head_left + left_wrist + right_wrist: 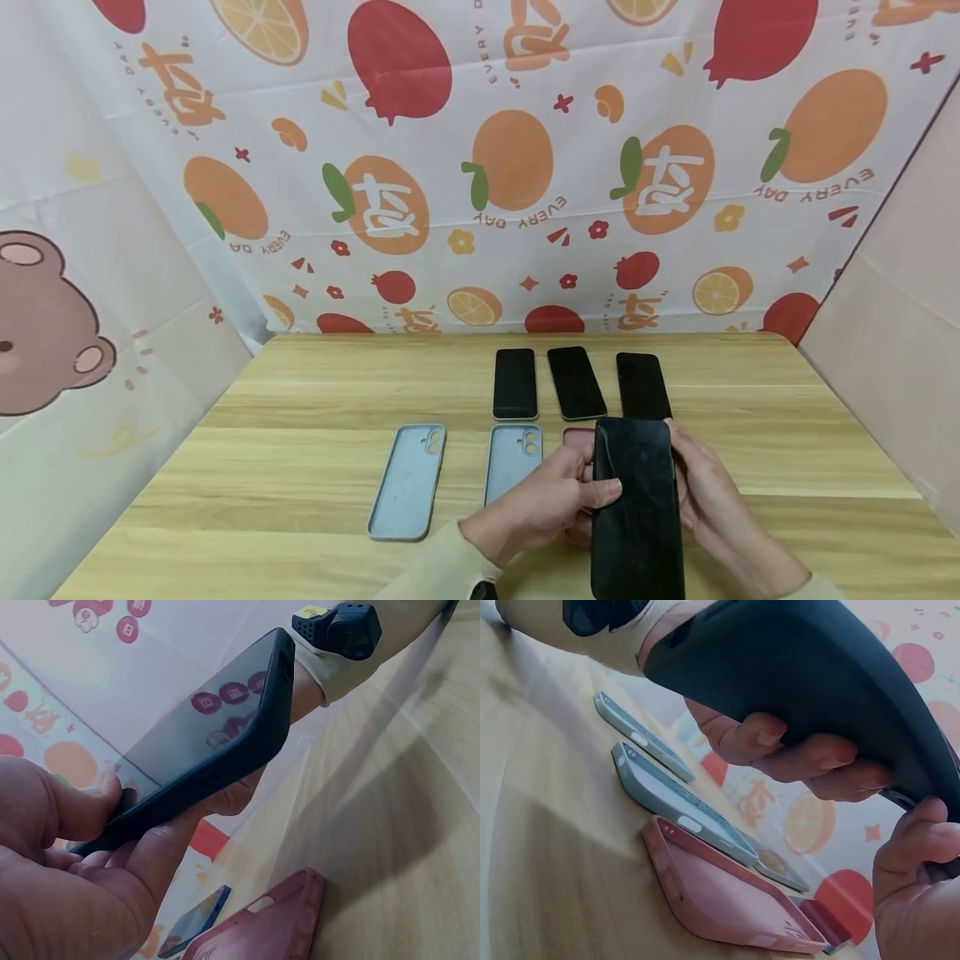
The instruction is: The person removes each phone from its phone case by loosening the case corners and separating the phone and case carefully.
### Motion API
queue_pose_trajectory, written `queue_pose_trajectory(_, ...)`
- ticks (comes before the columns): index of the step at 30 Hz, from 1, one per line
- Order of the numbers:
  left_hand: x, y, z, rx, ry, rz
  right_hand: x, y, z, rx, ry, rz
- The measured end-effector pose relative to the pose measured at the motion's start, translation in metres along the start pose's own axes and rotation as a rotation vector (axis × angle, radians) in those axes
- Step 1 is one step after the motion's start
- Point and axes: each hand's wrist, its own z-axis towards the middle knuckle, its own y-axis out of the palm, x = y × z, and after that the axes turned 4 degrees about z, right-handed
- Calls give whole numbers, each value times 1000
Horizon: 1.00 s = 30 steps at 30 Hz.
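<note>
Both hands hold a phone in a dark case [637, 508], screen up, low over the front of the table. My left hand [551, 493] grips its left side, with the thumb on the screen edge and the fingers curled underneath. The right hand [708, 496] pinches the upper right part of it. In the right wrist view, the left hand's fingers [832, 754] spread across the dark back, and the right thumb lies near the camera end. Below the phone lies a pink phone case [727, 889], open side up, mostly hidden by the left hand in the head view.
Two light blue phone cases [408, 483] [512, 458] lie open side up to the left of the hands. Behind them three dark phones [515, 383] [576, 383] [642, 385] form a row on the wooden table [315, 417]. A fruit-print cloth [450, 275] hangs at the back edge.
</note>
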Motion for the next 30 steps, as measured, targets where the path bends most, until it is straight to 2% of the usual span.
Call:
queue_pose_trajectory(11,0,-3,4,48,40,64,-2,7,-1,94,48,-153)
queue_pose_trajectory(16,3,-5,2,86,-9,88,-5,7,-3,94,79,-256)
queue_pose_trajectory(19,5,-8,2,111,-47,90,-5,6,-5,39,119,-330)
queue_pose_trajectory(21,5,-10,1,125,-56,83,-4,4,-7,-27,143,-364)
queue_pose_trajectory(23,5,-11,1,137,-52,74,-3,2,-9,-104,159,-375)
queue_pose_trajectory(30,2,-14,-1,161,-6,38,-2,-6,-18,-216,242,-362)
